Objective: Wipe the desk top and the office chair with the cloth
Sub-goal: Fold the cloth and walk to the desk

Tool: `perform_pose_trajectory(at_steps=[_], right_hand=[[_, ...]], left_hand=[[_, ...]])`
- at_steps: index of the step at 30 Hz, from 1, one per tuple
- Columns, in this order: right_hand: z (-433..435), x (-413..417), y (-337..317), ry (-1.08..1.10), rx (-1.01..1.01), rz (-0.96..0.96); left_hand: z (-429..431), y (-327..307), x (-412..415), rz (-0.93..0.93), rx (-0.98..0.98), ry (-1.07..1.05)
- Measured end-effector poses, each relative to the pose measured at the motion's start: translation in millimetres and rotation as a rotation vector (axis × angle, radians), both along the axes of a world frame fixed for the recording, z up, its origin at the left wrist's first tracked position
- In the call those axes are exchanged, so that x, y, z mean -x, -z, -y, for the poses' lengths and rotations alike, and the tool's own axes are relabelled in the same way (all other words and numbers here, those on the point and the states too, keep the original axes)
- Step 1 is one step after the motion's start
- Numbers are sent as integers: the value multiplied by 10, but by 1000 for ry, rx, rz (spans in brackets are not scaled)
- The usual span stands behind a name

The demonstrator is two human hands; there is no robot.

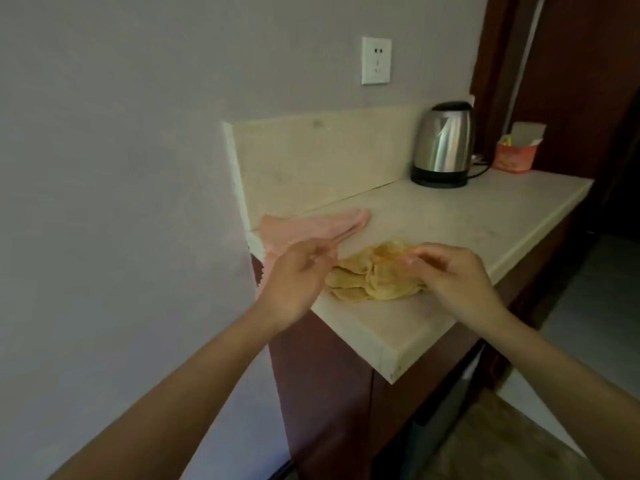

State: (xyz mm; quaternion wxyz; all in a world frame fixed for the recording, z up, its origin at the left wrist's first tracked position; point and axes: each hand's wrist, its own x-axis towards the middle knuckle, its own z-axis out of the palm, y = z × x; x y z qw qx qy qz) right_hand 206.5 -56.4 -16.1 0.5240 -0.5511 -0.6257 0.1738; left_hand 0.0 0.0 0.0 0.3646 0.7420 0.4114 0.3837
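Desk top (450,216): pale stone slab, near corner pointed toward the camera, dark red cabinet (322,393) under it. Yellow cloth (377,278) lay crumpled in a heap on the slab near its front-left edge, between both hands.

Right hand (453,275): fingers (420,259) curled down onto the top right of the cloth and pinched a fold there. Some blur, but contact looked real.

Left hand (298,277): at the cloth's left edge, thumb side up, fingers loosely bent with tips by the fabric. Blur there, so couldn't tell whether it had hold of anything or was just beside it.

Pink cloth (311,228) sat behind the left hand along the slab's left end, part of it hanging over the edge. It looked apart from the yellow one, though the left hand hid the gap.

Far end: steel kettle (445,143) upright on its black base against the backsplash (311,157), cord trailing right. Red cup (514,157) just beyond, with paper sticking out of it. White outlet (376,60) on the grey wall above the backsplash.

No chair in view.
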Motion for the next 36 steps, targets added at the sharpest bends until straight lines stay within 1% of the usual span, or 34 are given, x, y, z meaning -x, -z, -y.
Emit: perform_pose_trajectory(at_steps=[1, 2, 3, 5, 6, 8, 11, 13, 15, 17, 20, 24, 26, 28, 30, 32, 34, 36], right_hand=[[-74, -25, 5, 112, -45, 57], [-157, -46, -1, 236, -44, 140], [-251, -75, 16, 310, -3, 235], [-371, -73, 86, 384, 241, 434], [-411, -70, 115, 402, 365, 471], [-449, -59, 163, 436, 509, 497], [-440, -35, 198, 445, 541, 493], [-423, -10, 182, 457, 495, 525], [-397, 50, 162, 468, 423, 505], [-361, 108, 148, 432, 339, 447], [-222, 200, 127, 353, 181, 338], [6, 331, 92, 360, -40, 253], [253, 442, 49, 266, -137, 189], [431, 548, 22, 184, -210, 125], [641, 730, 65, 71, -226, 74], [853, 964, 173, -47, -214, -4], [1080, 1277, 300, -182, -170, -66], [1312, 1672, 450, -324, -102, -81]], left_hand=[[-80, -7, -39, -48, -83, -16], [-186, 9, -74, -112, -133, -9], [-303, 49, -129, -183, -162, 28], [-472, 112, -239, -412, -108, 82], [-540, 127, -312, -521, -64, 65], [-633, 148, -445, -677, -43, -6], [-618, 127, -626, -748, -40, -60], [-599, 100, -700, -738, 5, -63], [-566, 80, -723, -627, 33, -59], [-469, 48, -699, -446, -23, -60], [-258, 22, -643, -260, -100, -91], [-3, -9, -516, -136, -200, -141], [309, -30, -352, -61, -231, -219], [579, -48, -161, -1, -238, -244], [910, -14, 121, 9, -214, -289], [1287, 63, 460, -29, -173, -352], [1717, 199, 837, -61, -100, -440], [2189, 361, 1251, -53, -13, -561]])
